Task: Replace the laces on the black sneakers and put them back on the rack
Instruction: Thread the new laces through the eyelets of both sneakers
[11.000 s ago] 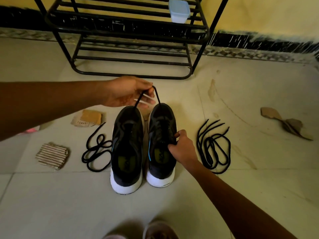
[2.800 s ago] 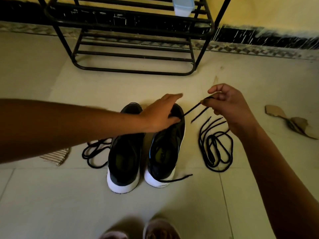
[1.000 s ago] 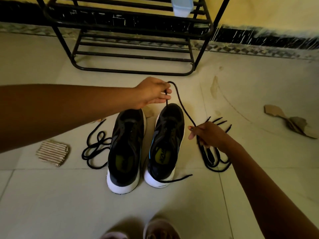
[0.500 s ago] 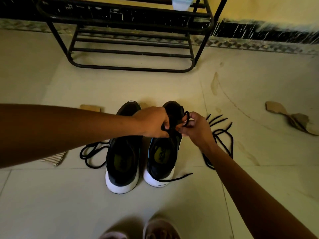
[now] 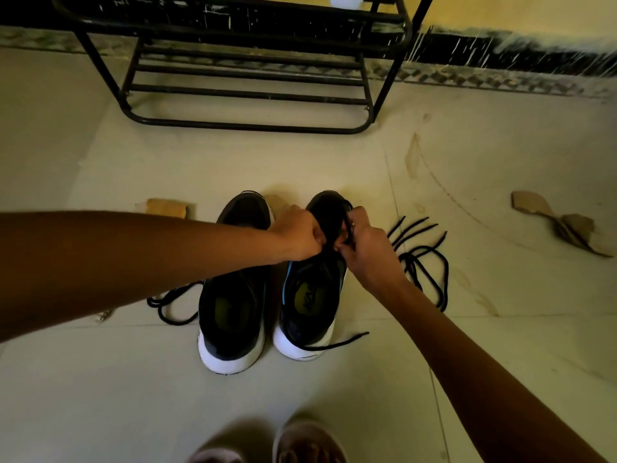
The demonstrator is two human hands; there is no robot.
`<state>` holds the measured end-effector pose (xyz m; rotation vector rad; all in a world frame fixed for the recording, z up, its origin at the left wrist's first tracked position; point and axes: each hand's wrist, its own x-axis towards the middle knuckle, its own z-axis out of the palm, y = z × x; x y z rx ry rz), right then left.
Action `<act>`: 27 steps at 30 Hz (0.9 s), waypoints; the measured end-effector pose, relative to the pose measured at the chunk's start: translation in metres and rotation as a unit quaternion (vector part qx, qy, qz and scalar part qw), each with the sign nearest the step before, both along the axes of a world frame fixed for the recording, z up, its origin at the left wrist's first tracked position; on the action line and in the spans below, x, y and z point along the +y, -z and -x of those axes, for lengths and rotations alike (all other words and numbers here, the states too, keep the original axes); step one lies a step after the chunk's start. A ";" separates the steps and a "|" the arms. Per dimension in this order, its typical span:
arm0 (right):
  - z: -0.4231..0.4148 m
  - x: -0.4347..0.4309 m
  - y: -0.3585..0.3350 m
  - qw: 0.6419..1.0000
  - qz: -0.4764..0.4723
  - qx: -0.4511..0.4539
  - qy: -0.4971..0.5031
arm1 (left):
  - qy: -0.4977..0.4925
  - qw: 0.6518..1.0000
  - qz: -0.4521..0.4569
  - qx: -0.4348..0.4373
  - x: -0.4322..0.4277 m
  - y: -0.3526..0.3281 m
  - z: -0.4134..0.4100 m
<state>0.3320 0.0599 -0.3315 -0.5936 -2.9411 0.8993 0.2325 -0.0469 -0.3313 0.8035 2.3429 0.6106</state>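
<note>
Two black sneakers with white soles stand side by side on the floor, heels toward me: the left sneaker point(image 5: 233, 295) and the right sneaker point(image 5: 310, 295). My left hand point(image 5: 297, 233) and my right hand point(image 5: 362, 243) meet over the front half of the right sneaker, both with curled fingers pinching a black lace point(image 5: 347, 225) at its eyelets. One end of that lace point(image 5: 337, 344) trails out past the heel. A loose black lace point(image 5: 424, 262) lies coiled to the right, another loose lace point(image 5: 173, 305) to the left, partly under my left arm.
A black metal shoe rack point(image 5: 247, 95) stands against the wall ahead, with a pale plastic box point(image 5: 345, 0) on an upper shelf. Cardboard scraps lie at the right point(image 5: 561, 225) and behind the left sneaker point(image 5: 167, 207). My feet point(image 5: 300, 442) show at the bottom edge.
One second ago my left hand held the lace high above the toe and my right hand pulled it sideways. Both hands have since come down together onto the right sneaker's eyelets.
</note>
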 end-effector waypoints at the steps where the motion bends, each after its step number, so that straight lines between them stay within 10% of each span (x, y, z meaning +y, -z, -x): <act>1: 0.001 -0.001 -0.002 0.999 -0.026 -0.010 -0.017 | -0.019 1.000 -0.003 -0.013 0.000 0.000 -0.001; 27: -0.001 0.002 -0.006 0.999 -0.036 -0.031 -0.007 | -0.047 0.999 -0.023 0.005 -0.003 0.010 -0.012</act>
